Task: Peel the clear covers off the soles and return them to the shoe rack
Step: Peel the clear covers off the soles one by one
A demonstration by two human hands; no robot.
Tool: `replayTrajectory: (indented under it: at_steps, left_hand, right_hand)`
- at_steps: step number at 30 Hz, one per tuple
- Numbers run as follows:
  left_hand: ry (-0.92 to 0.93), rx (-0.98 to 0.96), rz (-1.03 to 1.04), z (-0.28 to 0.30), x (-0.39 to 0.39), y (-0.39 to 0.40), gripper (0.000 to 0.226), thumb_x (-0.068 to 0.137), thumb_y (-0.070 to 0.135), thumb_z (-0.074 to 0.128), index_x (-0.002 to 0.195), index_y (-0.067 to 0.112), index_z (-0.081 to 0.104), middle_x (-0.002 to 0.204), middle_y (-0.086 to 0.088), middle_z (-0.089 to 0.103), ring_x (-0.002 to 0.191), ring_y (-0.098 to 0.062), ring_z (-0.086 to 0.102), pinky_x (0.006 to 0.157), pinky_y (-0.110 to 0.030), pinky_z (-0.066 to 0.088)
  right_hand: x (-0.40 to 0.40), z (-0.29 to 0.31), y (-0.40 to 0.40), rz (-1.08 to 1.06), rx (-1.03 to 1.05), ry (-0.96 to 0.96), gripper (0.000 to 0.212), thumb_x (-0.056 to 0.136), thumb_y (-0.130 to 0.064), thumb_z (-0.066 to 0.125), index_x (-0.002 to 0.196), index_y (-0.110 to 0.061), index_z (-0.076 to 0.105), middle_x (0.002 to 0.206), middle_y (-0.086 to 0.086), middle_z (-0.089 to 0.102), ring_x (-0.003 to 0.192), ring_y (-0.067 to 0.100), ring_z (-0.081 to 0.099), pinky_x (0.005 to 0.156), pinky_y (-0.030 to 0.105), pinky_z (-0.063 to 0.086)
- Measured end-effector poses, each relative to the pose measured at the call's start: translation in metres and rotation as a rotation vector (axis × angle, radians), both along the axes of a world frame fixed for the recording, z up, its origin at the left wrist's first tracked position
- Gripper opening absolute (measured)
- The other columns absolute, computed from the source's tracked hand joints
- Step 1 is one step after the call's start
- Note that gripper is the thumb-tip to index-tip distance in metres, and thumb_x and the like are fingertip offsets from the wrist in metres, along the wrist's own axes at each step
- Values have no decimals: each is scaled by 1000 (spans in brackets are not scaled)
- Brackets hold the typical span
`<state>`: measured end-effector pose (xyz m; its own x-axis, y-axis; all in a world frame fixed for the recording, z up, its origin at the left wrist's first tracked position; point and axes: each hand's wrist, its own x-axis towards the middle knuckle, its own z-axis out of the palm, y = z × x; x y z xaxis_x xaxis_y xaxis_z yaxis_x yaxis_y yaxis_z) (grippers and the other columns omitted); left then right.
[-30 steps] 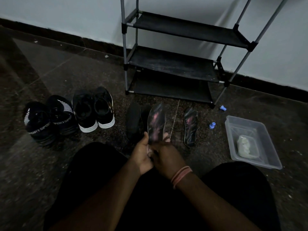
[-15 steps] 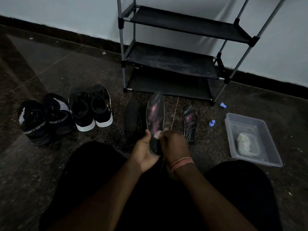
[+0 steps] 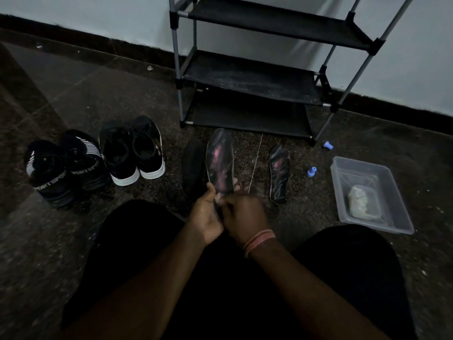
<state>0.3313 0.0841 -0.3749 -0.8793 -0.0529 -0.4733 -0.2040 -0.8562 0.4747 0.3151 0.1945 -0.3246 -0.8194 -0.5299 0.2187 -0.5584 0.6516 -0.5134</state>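
I hold a dark sole with a pink pattern and a glossy clear cover upright above my lap. My left hand grips its lower end, thumb on the front. My right hand pinches at the same lower end, fingers curled; what they hold is hidden. A second patterned sole lies on the floor to the right. A plain dark sole lies on the floor just left of the held one. The black shoe rack stands against the wall behind, its shelves bare.
Two pairs of black shoes stand on the floor at the left. A clear plastic tub with a crumpled pale wad sits at the right. Two small blue caps lie near the rack's right foot. A thin stick lies between the soles.
The held sole rose slightly and stands more upright. My right hand shifted at its lower end, working at the cover's edge. My left hand kept its grip.
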Motion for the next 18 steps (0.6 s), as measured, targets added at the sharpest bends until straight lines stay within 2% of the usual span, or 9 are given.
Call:
replayTrajectory:
  at_steps: [2,3,6,9,13,15,18]
  left_hand:
    - [-15,-6,22,-4,-2,-4,65,106,54,31,140,5,57,143,-15,59,136,-25,52,115,-39,40]
    - [-31,-4,21,-3,-3,-3,66,106,54,32,140,4,57,143,-15,59,135,-25,53,113,-39,42]
    - [-40,-11,-7,1,-3,8,64,106,52,31,135,3,60,126,-12,70,114,-20,66,99,-35,50]
    - [-33,10,9,3,-1,9,62,107,51,31,132,3,61,118,-9,74,104,-18,71,97,-34,51]
    - [-24,8,32,2,-2,-2,69,105,56,30,145,5,53,146,-16,57,132,-22,54,105,-34,47]
    - [-32,16,22,4,-3,1,70,105,57,31,146,4,52,148,-15,55,134,-22,53,103,-34,48]
    - [-35,15,26,6,-4,7,63,106,52,33,139,4,59,133,-13,67,114,-20,68,96,-35,51]
  right_hand:
    - [15,-1,1,74,-34,-170,17,84,-22,60,79,-16,75,77,4,73,68,19,67,64,32,50]
    - [13,-3,2,62,-23,-167,20,84,-25,58,79,-16,75,78,4,73,68,19,67,63,32,51]
    - [-12,-8,7,-97,25,-9,27,89,-32,56,77,-14,74,79,9,72,71,26,67,63,33,52]
    - [-21,-7,9,-128,15,82,27,92,-27,57,75,-12,72,78,10,71,70,26,65,64,32,48]
    - [12,-2,3,90,-4,-36,19,86,-24,58,73,-15,69,74,5,69,67,21,63,62,33,49]
    - [5,-4,3,33,7,-22,24,86,-29,55,72,-14,68,74,7,69,67,24,64,61,34,49]
    - [-17,-4,6,-119,7,79,28,88,-29,52,73,-13,68,77,12,68,72,29,63,64,34,48]
